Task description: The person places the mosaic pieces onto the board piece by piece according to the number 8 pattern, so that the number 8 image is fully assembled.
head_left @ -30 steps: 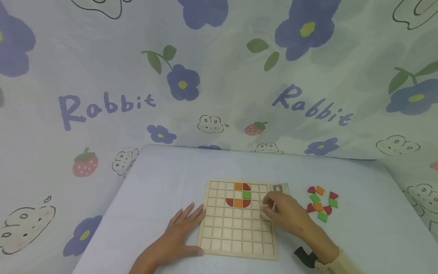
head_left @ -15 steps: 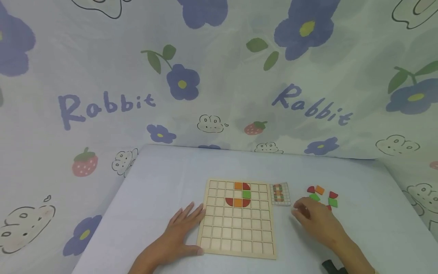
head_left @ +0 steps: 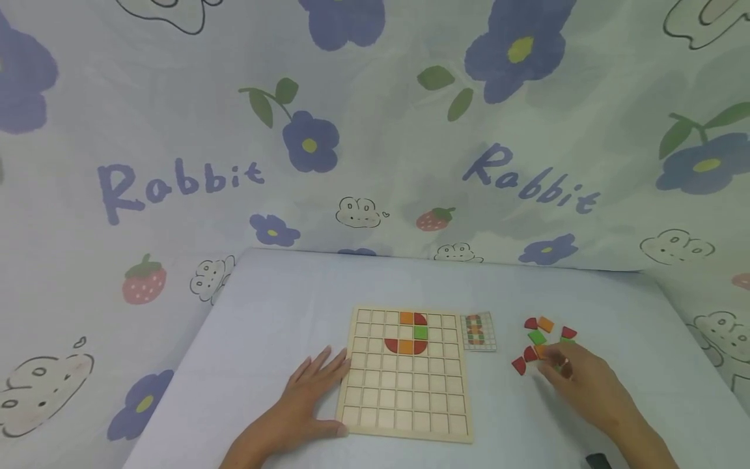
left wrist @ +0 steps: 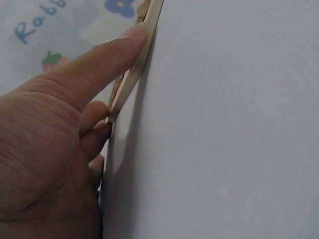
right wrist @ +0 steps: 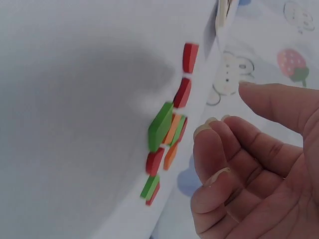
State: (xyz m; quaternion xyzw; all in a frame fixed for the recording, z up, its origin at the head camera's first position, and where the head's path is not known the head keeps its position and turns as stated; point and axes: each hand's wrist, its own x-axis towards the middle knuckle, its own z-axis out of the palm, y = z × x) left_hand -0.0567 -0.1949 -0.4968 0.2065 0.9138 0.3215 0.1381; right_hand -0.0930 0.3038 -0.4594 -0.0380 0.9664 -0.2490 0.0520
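Note:
My left hand lies spread on the table, its fingers against the left side of a wooden grid board. In the left wrist view, the thumb touches the board's edge. On the board sit two orange squares, a green square and several red quarter-circles. My right hand hovers over loose tiles at the right, partly covering them. Its thumb and bent fingers stand apart with nothing between them in the right wrist view, near a green tile and red tiles.
A pattern card with a coloured design lies along the board's right side. Loose red, orange and green tiles are scattered beyond it. Behind the white table hangs a printed cloth with flowers and rabbits.
My right hand has moved from the board's right edge across to the loose tiles, uncovering the pattern card and two near red tiles. The left hand and the tiles on the board stay put.

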